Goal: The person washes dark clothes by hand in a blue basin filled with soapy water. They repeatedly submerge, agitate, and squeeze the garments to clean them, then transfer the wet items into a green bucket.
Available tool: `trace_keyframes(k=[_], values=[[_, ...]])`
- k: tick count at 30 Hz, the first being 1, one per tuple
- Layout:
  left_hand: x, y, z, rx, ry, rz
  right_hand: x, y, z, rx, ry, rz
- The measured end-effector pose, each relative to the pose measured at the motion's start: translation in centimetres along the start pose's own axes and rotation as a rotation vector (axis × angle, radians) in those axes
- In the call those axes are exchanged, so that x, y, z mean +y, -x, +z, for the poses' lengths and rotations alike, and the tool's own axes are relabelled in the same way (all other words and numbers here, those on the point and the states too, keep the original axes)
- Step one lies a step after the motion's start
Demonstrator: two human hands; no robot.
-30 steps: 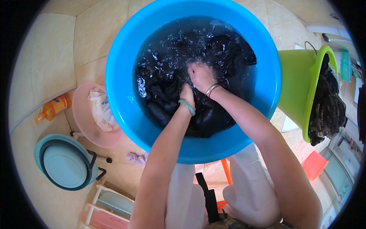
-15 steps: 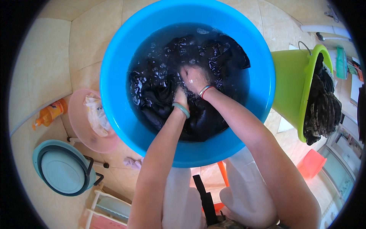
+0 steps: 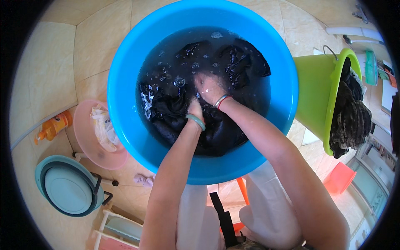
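A large blue basin (image 3: 125, 66) holds dark, cloudy water and a soaked black cloth (image 3: 171, 102), partly under the surface. My right hand (image 3: 209, 88), with a silver bangle and red cord at the wrist, is curled into the cloth near the basin's middle, its fingertips under water. Just below and left of it, my left hand (image 3: 195, 109) reaches into the cloth; a pale green bangle circles that wrist. Water and cloth hide the left fingers. More black folds (image 3: 237, 68) rise above the water beyond the right hand.
To the right, a lime-green bucket (image 3: 314, 89) lies tilted, dark clothes (image 3: 352, 114) at its mouth. A pink basin (image 3: 81, 129) with white cloth, an orange bottle (image 3: 54, 125) and pale teal basins (image 3: 68, 189) stand left. A red container (image 3: 339, 178) is at lower right.
Both hands stay close together in the cloth with only a slight shift. The black folds around them have sunk or spread, and fewer bubbles show on the water.
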State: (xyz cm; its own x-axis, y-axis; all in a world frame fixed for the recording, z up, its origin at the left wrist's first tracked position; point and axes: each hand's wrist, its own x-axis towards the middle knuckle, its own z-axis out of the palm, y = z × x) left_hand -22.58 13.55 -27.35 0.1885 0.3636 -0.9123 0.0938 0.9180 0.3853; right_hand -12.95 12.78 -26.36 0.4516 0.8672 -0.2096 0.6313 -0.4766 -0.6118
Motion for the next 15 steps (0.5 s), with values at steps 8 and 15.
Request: trace_keyframes(k=[8,15], values=[[-8.7,-10.7,-7.7,-0.763,0.103,0.340,-6.6,9.5,-3.0,0.046,-0.268,-0.381],[0.2,0.9,-0.6,-0.098,0.135,-0.058,0.0,1.7,-1.2,-0.031,-0.007,0.055]])
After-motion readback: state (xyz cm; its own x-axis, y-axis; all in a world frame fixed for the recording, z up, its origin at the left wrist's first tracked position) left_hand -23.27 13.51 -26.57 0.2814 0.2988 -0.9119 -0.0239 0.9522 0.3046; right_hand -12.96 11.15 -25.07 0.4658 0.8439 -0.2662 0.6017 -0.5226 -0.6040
